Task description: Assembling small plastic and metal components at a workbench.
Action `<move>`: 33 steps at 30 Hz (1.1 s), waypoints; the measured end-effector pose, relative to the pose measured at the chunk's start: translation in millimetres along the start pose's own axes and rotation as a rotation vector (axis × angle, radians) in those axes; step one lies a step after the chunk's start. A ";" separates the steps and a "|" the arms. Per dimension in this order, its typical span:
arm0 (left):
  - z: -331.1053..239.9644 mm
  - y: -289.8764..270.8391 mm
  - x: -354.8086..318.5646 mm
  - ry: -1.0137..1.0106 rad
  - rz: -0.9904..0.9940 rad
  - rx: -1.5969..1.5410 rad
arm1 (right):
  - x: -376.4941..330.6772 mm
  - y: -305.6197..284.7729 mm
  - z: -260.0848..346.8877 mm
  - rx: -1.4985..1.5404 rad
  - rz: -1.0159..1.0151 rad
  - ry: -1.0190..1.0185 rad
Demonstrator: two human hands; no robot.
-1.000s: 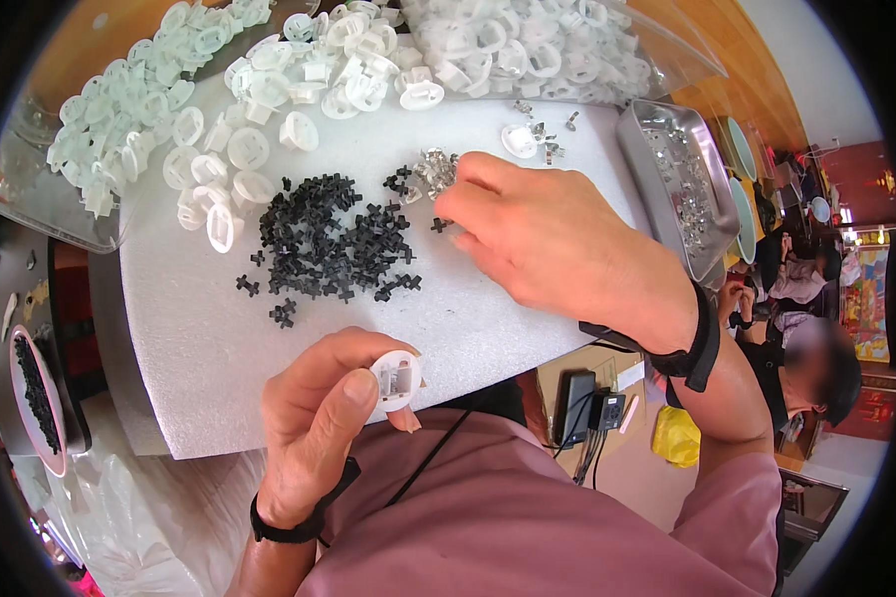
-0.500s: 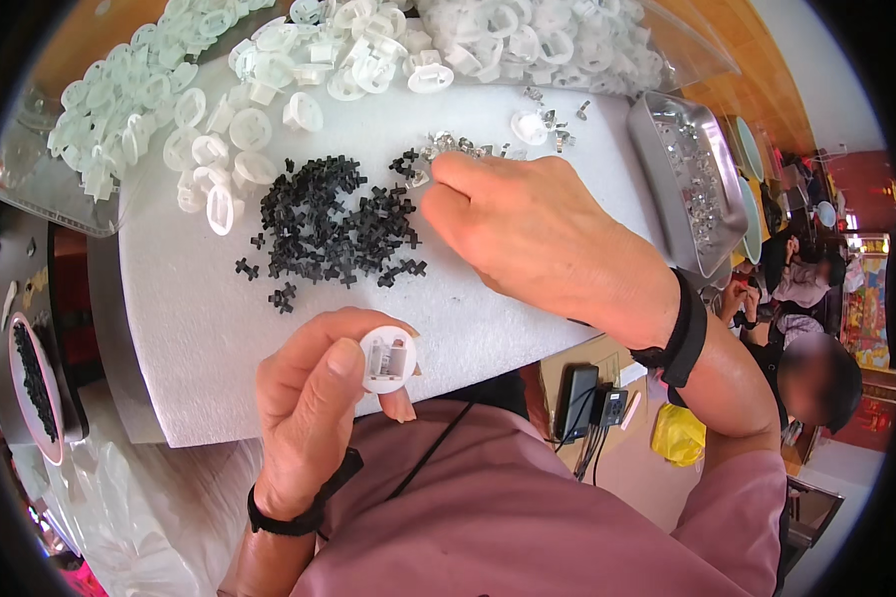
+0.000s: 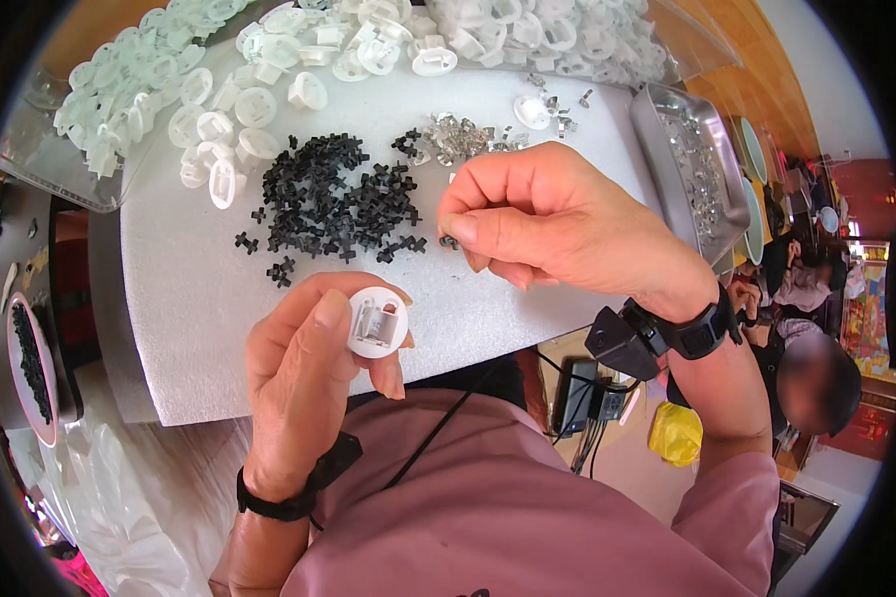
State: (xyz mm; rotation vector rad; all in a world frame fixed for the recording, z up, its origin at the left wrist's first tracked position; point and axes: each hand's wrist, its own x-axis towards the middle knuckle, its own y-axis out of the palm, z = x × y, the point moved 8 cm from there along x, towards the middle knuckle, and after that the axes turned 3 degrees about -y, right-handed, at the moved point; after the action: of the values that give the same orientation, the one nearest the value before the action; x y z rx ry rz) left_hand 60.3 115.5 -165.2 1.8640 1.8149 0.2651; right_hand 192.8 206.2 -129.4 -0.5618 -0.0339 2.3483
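My left hand (image 3: 304,343) is closed around the edge of a round white plastic housing (image 3: 376,322). The housing's open side faces up and shows a rectangular slot with metal inside. To its upper right, my right hand (image 3: 538,224) pinches a small metal piece (image 3: 449,242) between thumb and forefinger; most of it is hidden by the fingertips. Beyond the right hand lies a pile of small metal clips (image 3: 460,139). Left of it, a larger heap of black cross-shaped pieces (image 3: 334,204) spreads over the white foam board (image 3: 204,328).
White plastic housings (image 3: 378,45) lie heaped along the board's far side, some in clear bags (image 3: 567,45). A metal tray (image 3: 657,164) with clips stands at the right. On the left is a pink-rimmed dish (image 3: 52,408) of black pieces. Another person (image 3: 811,383) sits far right.
My right hand has come back from the metal clips toward me and turned, with a small metal piece now showing at its fingertips. The left hand has risen slightly with the housing.
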 end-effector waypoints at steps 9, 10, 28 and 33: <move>3.8 1.3 1.2 -0.012 0.018 -0.040 | -3.1 -1.3 -0.2 -0.769 -0.132 -0.235; 3.7 0.1 1.0 0.001 0.017 -0.030 | -4.2 4.4 -0.7 -0.987 -0.185 -0.348; -1.4 -2.9 -4.6 -0.068 -0.103 0.127 | -26.7 21.3 36.3 -0.704 -0.195 -0.530; 1.4 -2.2 -3.1 -0.088 -0.118 0.109 | -23.0 35.3 38.0 -0.348 -0.069 -0.310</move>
State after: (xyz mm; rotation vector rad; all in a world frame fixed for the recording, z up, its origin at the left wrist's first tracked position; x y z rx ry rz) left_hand 58.9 112.1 -166.8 1.8020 1.9038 0.0420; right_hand 169.8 169.8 -92.4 -0.3457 -0.6038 2.3531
